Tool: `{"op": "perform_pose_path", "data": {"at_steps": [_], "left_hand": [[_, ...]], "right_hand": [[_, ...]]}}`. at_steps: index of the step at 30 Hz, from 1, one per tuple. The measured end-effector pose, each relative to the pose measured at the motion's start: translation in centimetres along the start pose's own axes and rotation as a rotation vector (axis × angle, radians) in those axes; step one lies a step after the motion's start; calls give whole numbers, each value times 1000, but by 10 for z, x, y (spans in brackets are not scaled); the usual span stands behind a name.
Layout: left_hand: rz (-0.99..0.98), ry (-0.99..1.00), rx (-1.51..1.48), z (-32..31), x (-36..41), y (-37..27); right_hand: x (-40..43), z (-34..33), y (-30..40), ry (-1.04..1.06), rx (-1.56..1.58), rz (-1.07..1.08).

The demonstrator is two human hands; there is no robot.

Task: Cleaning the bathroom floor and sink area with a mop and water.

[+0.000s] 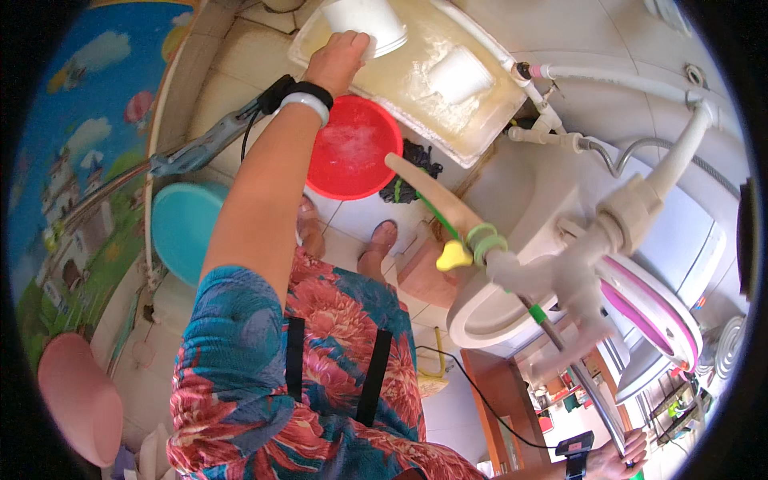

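Note:
My left hand (339,57) grips the edge of a white plastic container (367,24) over a white-rimmed tub (414,129) of cloudy yellowish water. Farther right in the tub is a bright white shape (461,75); I cannot tell whether it is another container or a reflection. Below my left wrist stands a red basin (354,153) with some liquid in it. At the lower right, my right hand (618,456) is closed around the end of a metal mop pole (591,390). The pole passes behind white pipes towards a black mop head (414,168) on the floor.
White pipes (570,264) with a beige hose (429,180) and yellow-handled valve (454,256) hang at chest side. Beneath is a toilet (480,324) with its seat raised. A turquoise basin (186,225), a pole with a blue-grey head (207,144) and a pink bucket (81,399) stand left.

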State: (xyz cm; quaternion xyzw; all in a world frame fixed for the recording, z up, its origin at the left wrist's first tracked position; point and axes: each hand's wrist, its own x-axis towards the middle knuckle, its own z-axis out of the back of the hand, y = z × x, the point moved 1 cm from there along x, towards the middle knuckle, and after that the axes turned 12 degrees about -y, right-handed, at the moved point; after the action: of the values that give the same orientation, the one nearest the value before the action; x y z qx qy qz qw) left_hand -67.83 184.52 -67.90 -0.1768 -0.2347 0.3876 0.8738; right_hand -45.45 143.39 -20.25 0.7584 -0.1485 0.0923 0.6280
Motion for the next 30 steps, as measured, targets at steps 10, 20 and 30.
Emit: {"op": "perform_pose_path", "data": {"at_steps": [10, 20, 30], "left_hand": [[304, 272, 128, -123, -6, 21], [1180, 18, -1064, -81, -18, 17], [875, -52, -872, 57, -91, -5]], "right_hand": [[-9, 2, 13, 82, 19, -39], [5, -7, 1, 84, -9, -51], [36, 13, 2, 261, 160, -273]]}}
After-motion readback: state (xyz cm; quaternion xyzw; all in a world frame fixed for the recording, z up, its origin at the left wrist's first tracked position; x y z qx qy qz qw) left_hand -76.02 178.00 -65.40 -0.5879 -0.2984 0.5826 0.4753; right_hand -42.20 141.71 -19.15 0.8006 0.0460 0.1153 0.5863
